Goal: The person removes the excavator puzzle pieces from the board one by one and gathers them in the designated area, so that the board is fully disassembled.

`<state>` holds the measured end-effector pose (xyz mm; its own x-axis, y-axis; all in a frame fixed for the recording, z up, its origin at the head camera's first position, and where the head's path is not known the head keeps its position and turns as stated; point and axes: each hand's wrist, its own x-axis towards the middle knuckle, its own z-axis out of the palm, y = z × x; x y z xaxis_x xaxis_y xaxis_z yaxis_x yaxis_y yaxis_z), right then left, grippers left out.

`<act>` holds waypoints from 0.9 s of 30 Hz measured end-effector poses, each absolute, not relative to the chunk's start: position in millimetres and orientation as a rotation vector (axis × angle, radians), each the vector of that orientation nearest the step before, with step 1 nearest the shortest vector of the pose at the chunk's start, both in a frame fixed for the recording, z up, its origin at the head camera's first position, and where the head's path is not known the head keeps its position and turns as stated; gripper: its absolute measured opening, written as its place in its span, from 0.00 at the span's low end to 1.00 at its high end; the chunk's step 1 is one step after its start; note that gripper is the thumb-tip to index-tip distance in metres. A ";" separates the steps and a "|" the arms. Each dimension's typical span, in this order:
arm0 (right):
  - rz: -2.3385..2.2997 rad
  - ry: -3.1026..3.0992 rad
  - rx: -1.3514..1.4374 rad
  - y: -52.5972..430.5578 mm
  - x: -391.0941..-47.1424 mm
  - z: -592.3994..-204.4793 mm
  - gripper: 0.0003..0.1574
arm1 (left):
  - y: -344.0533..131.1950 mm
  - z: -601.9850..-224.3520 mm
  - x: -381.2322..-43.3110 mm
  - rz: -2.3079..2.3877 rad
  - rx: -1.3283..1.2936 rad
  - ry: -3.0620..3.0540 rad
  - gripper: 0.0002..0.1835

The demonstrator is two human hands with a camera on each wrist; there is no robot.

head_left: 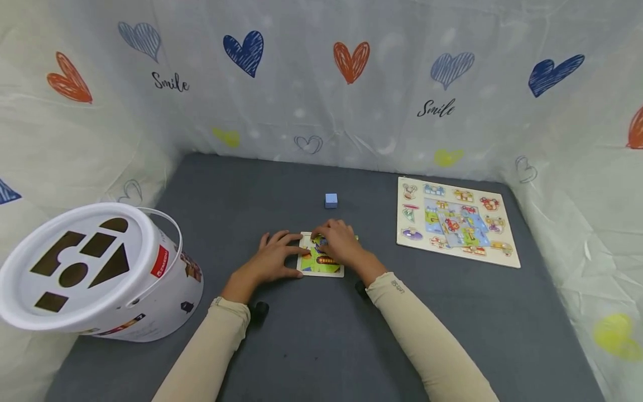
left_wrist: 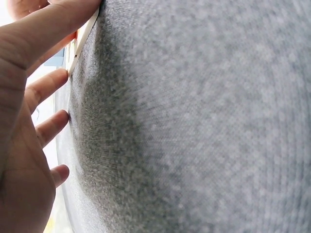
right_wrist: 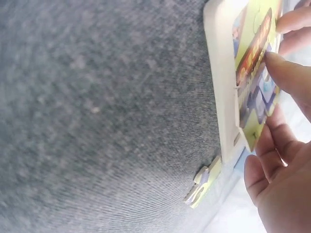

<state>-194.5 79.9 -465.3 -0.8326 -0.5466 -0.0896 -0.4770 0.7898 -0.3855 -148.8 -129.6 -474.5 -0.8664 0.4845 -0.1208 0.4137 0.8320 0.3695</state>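
A small jigsaw puzzle board with a pale rim and a green, colourful picture lies in front of me. My left hand is at its left side, fingers spread, thumb and fingertips touching the edge and the picture. From the right, my right hand reaches over the board's far part and pinches a puzzle piece, whose corner is raised above the rim in the right wrist view. Another puzzle piece lies loose on the cloth just beyond the board; my right hand mostly hides it in the head view.
A blue cube sits beyond the hands. At the right lies a large wooden peg puzzle board with small picture cards on it. A white shape-sorter bucket with cut-out lid and handle stands left. A heart-printed curtain surrounds the table.
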 end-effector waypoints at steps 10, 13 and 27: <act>-0.716 2.779 -0.759 84.4 -197.1 -469.2 0.18 | -129.3 -474.5 -149.7 0.486 0.684 2.796 0.31; -0.826 2.761 -0.724 86.5 -200.1 -469.8 0.17 | -129.8 -474.8 -149.8 0.488 0.678 2.797 0.31; -0.898 2.656 -0.712 95.4 -203.3 -471.8 0.18 | -129.4 -475.2 -147.4 0.505 0.668 2.785 0.31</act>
